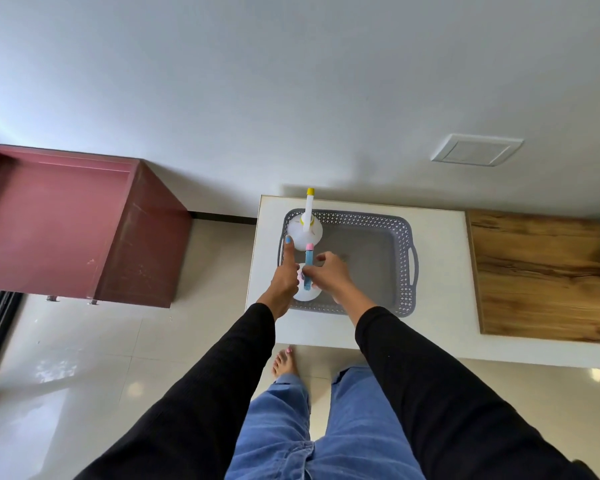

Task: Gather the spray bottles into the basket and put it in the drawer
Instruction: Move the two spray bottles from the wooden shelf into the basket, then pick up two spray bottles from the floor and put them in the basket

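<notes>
A grey perforated basket (378,221) stands on a white table (440,258). In its far left corner stands a white spray bottle with a yellow nozzle (307,226). Nearer to me, also in the left part of the basket, is a white spray bottle with a blue and pink sprayer head (308,271). My right hand (329,273) grips that sprayer head from the right. My left hand (286,271) lies against the bottle's left side with the thumb stretched along the basket's left rim. The bottle's body is mostly hidden by my hands.
A dark red cabinet with an open top drawer (66,216) stands on the floor to the left of the table. A wooden board (541,275) adjoins the table on the right. The glossy tiled floor (84,358) and my bare foot (284,362) lie below.
</notes>
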